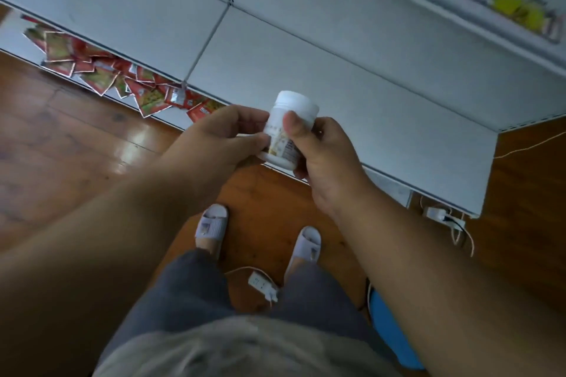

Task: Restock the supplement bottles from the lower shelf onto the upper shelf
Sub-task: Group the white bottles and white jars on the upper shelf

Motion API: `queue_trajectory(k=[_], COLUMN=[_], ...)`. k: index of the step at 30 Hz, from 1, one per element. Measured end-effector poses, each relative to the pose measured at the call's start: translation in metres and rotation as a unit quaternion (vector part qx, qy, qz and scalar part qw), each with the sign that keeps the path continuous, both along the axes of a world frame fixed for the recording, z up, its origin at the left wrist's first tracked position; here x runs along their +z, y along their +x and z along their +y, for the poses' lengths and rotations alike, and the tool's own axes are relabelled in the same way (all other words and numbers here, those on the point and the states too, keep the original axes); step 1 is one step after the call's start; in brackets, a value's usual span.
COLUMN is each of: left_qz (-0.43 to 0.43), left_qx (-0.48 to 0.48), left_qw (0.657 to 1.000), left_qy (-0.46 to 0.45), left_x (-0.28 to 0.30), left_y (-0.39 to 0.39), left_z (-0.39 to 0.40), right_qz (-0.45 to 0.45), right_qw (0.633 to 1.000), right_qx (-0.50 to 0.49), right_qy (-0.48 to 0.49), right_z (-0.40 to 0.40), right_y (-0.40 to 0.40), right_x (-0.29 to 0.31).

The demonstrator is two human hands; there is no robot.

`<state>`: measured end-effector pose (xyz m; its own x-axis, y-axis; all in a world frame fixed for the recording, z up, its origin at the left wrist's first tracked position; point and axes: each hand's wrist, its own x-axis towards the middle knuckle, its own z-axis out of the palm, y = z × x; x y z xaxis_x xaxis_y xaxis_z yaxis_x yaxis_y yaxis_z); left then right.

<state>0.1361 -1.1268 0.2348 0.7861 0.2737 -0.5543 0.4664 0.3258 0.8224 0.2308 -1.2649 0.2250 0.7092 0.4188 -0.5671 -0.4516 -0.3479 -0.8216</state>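
A white supplement bottle [289,128] with a white cap and a printed label is held upright in front of me, over the front edge of a grey metal shelf [321,70]. My right hand [321,159] grips it from the right, thumb pressed on the label. My left hand [223,138] holds its left side and base with thumb and fingers. The shelf surface under and behind the bottle is bare grey metal. A higher shelf edge [459,9] runs across the top right.
Red snack packets [122,76] lie scattered on the lowest shelf at the left. A white power strip [263,285] and cable lie on the wooden floor between my slippered feet. Another plug [441,214] and cord sit by the shelf's right corner. A blue object [392,330] is low right.
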Motion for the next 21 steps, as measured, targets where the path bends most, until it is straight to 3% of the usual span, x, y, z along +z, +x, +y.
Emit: queue_trajectory(k=[6, 12, 16, 18, 21], left_qz=[-0.076, -0.164, -0.185, -0.191, -0.194], left_qx=[-0.025, -0.123, -0.176, -0.198, -0.212], left_qw=[0.997, 0.975, 0.96, 0.957, 0.957], left_qy=[-0.009, -0.086, -0.117, -0.088, 0.031], left_x=[0.097, 0.179, 0.215, 0.226, 0.242], left_y=[-0.045, -0.017, 0.017, 0.032, 0.056], left_z=[0.027, 0.055, 0.041, 0.025, -0.005], right_qz=[-0.022, -0.102, -0.19, -0.222, -0.266], right_qw=[0.997, 0.981, 0.96, 0.949, 0.937], right_qx=[0.019, -0.085, -0.158, -0.193, -0.22], right_qy=[0.078, 0.143, 0.135, 0.11, 0.054], right_z=[0.009, 0.014, 0.0, -0.016, -0.04], right_y=[-0.043, -0.039, -0.036, -0.033, -0.022], right_x=[0.1, 0.194, 0.234, 0.244, 0.253])
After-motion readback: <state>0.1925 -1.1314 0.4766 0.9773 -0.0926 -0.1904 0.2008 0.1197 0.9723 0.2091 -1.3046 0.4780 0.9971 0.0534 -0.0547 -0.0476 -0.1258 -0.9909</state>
